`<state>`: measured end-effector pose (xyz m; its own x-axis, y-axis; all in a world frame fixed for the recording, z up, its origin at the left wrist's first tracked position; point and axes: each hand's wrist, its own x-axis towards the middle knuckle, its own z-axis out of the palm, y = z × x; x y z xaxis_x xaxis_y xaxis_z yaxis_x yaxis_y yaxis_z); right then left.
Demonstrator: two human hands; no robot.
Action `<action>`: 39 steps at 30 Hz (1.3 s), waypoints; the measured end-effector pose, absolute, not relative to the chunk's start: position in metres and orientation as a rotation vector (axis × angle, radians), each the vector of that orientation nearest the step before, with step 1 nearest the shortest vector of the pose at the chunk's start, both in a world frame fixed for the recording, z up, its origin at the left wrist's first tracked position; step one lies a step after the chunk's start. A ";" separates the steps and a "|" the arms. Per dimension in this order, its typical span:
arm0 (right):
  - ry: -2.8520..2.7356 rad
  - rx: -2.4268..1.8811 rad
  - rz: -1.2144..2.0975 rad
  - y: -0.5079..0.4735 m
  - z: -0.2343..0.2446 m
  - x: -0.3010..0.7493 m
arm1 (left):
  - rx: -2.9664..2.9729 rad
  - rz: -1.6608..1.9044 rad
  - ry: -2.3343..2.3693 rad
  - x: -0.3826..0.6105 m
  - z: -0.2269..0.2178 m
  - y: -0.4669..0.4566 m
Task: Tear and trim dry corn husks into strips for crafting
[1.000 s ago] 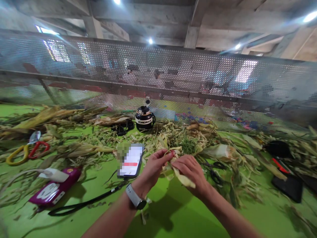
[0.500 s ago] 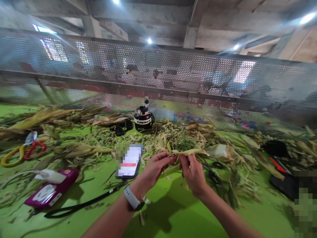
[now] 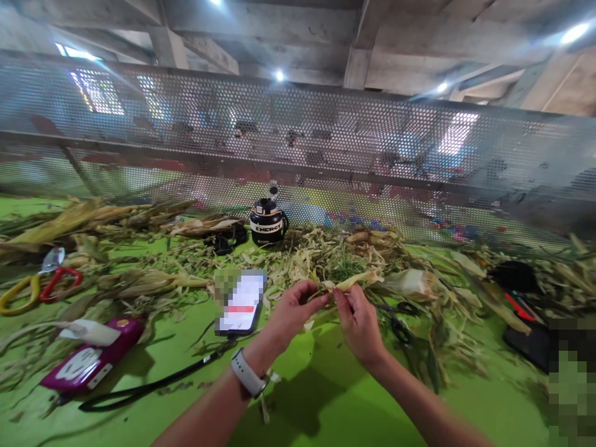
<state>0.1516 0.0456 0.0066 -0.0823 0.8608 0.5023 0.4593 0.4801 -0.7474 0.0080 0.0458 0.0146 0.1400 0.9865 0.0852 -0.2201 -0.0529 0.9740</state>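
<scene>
My left hand (image 3: 300, 308), with a watch (image 3: 248, 373) on its wrist, is closed in a pinch on the left end of a pale corn husk strip (image 3: 356, 280). Close beside it, my right hand (image 3: 357, 318) grips the same strip between thumb and fingers, and the strip's free end sticks out to the right. The fingertips of both hands nearly meet above the green table (image 3: 298, 422). Behind them lies a heap of shredded husk (image 3: 311, 254) with a green tuft (image 3: 347, 267). A phone (image 3: 243, 304) with a lit, blurred screen lies left of my left hand.
A black jug (image 3: 267, 228) stands at the back before a perforated metal screen (image 3: 298, 143). Red-and-yellow-handled scissors (image 3: 60, 284) and a purple power bank (image 3: 93, 360) lie left. Black-handled scissors (image 3: 401, 332) and a thick husk piece (image 3: 414, 284) lie right.
The husk strip has tilted, its free right end now higher and nearer the hands. My fingers have shifted slightly along it. The whole view has moved a little.
</scene>
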 end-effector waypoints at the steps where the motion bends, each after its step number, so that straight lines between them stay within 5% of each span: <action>1: -1.707 -1.123 0.515 0.046 0.006 0.151 | 1.159 1.241 0.903 0.008 0.015 0.046; 9: -1.786 -1.156 0.678 0.051 0.008 0.152 | 1.043 1.310 1.149 0.003 0.016 0.050; 19: -2.263 -1.024 -0.230 0.049 0.023 0.162 | 1.220 1.213 1.198 -0.001 0.014 0.051; 29: -2.121 -0.998 0.135 0.057 0.031 0.171 | 1.197 1.223 1.024 0.002 0.019 0.047; 39: -2.222 -0.928 -0.061 0.054 0.037 0.172 | 0.915 1.200 0.989 0.001 0.023 0.045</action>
